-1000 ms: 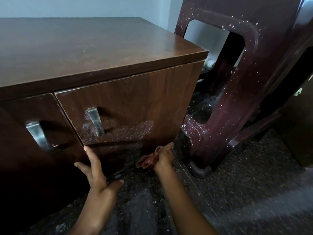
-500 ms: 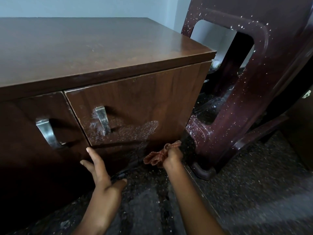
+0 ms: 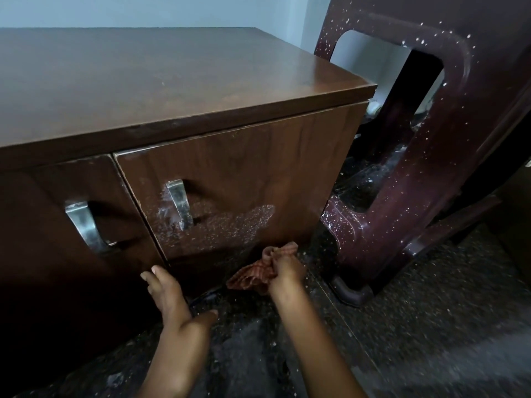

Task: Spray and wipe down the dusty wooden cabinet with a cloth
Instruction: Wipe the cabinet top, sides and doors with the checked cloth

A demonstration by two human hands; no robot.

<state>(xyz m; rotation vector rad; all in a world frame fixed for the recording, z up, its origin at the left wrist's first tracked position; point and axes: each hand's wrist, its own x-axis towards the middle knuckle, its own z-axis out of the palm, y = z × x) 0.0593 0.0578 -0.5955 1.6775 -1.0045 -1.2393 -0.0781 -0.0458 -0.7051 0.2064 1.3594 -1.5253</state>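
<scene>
A low brown wooden cabinet (image 3: 172, 90) fills the left and middle, with two doors and metal handles. The right door (image 3: 258, 168) carries a patch of white spray droplets beside its handle (image 3: 179, 203). My right hand (image 3: 286, 270) grips a bunched reddish-brown cloth (image 3: 253, 275) at the bottom of that door, near the floor. My left hand (image 3: 169, 294) is stretched out flat, with its fingertips at the lower gap between the two doors. No spray bottle is in view.
A dark maroon plastic chair (image 3: 431, 182), speckled with white spots, stands close to the cabinet's right side. The floor (image 3: 431, 326) is dark speckled stone. A pale wall runs behind the cabinet.
The view has shifted slightly. My right hand with the cloth stays low at the door's bottom edge, and my left hand keeps its place at the door gap.
</scene>
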